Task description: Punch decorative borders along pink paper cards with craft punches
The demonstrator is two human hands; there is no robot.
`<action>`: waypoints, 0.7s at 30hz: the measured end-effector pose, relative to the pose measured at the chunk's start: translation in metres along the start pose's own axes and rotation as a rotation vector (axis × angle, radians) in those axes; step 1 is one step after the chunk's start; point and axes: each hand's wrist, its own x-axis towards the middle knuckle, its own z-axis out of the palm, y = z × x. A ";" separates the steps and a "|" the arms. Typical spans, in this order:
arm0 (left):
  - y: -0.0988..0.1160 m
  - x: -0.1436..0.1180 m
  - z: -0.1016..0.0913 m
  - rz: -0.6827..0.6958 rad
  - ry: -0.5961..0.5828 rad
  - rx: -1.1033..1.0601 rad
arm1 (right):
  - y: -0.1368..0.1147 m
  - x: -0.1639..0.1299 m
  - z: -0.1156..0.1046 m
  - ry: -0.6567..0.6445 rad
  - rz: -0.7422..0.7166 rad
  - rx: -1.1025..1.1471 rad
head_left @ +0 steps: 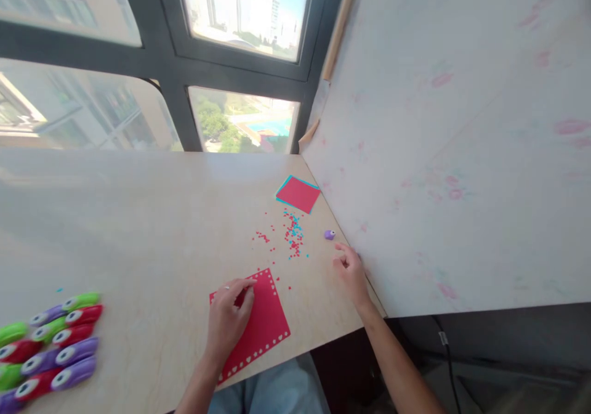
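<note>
Red paper sheet (258,324) lies flat at the near edge of the surface (138,217), its visible borders perforated with a row of small heart cut-outs. Judged from this, edge punching is well along and a tool is being fetched.

1. At 9 o'clock from the sheet, well apart, a cluster of green, red and purple craft punches (48,349) rests on the surface.
2. Left hand (228,318) presses on the sheet's upper left part, fingers together and flat, clamped on nothing.
3. At 12 o'clock, red and blue paper scraps (290,235) are scattered; beyond them lies a stack of red and blue squares (298,193).
4. Right hand (351,272), fingers loosely apart, holds nothing; a small purple punch (329,235) sits at 11 o'clock, near its fingertips.

The next move probably calls for a short reach and a pinch on that punch.
</note>
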 end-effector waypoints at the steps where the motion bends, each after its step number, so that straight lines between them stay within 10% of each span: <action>1: 0.000 0.000 0.000 0.000 -0.001 0.014 | 0.003 0.005 0.002 -0.005 0.006 -0.014; 11: 0.000 0.003 0.002 0.000 -0.025 0.104 | -0.013 0.041 0.018 -0.208 0.114 -0.451; 21: 0.000 0.004 0.002 0.016 -0.034 0.126 | -0.007 0.009 0.007 -0.259 -0.105 -0.455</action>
